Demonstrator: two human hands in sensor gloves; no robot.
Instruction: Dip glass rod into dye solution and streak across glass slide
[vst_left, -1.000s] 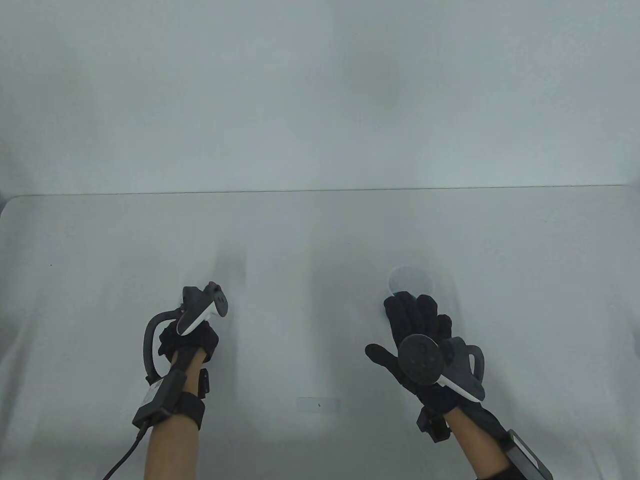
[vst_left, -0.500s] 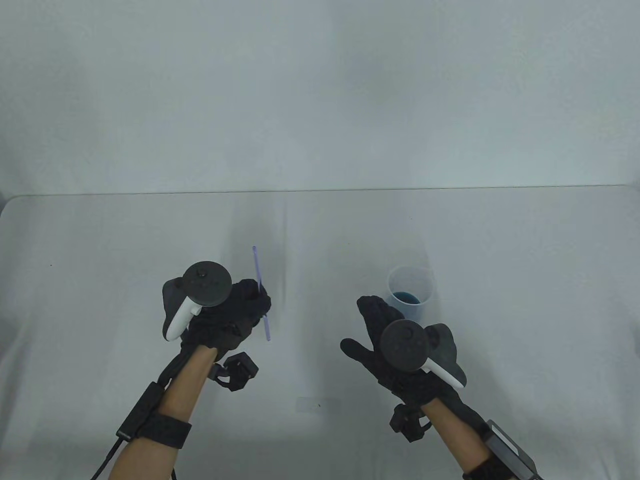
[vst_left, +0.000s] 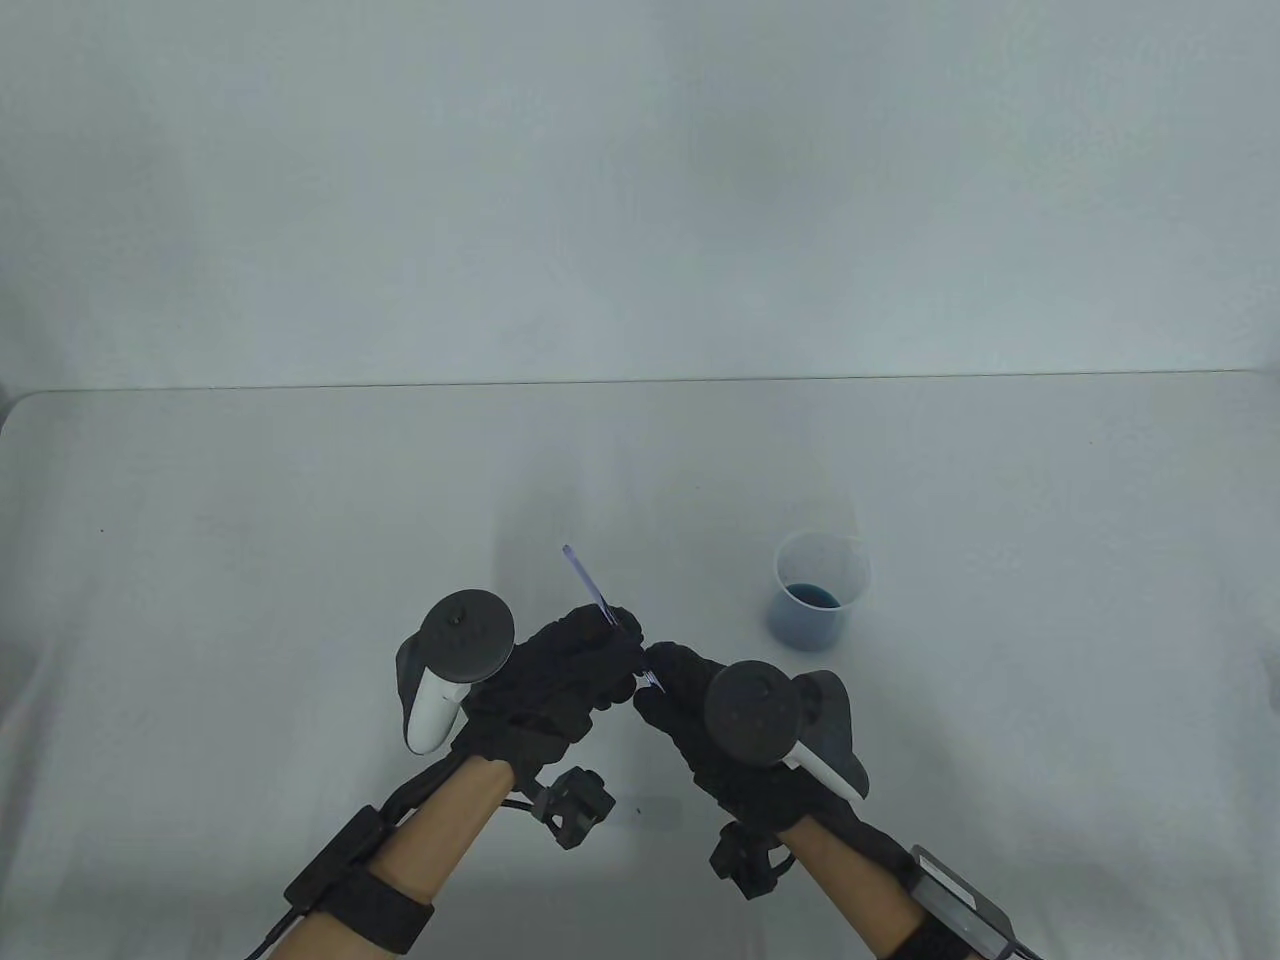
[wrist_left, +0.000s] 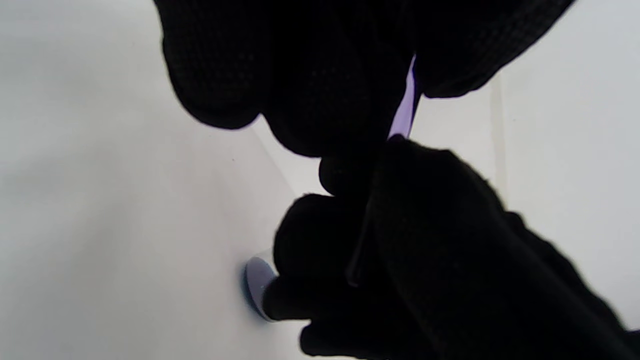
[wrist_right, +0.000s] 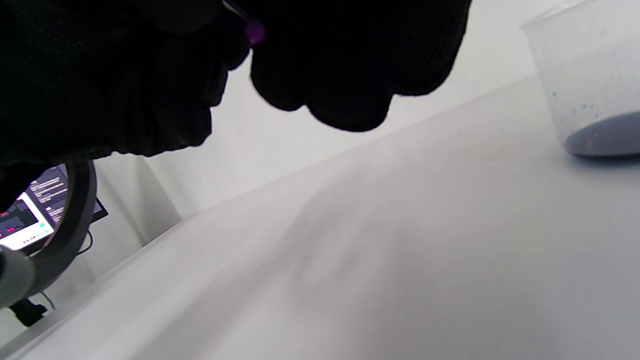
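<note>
You won't find any text you can read in these views. The closest thing is the lit screen (wrist_right: 22, 220) at the left edge of your right wrist view, seen past the dark glove: it carries several lines of small white lettering on a dark panel, and a paler panel below with a few red and teal marks, but all of it is too small and blurred to make out. The plastic cup (vst_left: 820, 590) of blue dye shows specks on its wall in the right wrist view, possibly droplets rather than printed markings.
</note>
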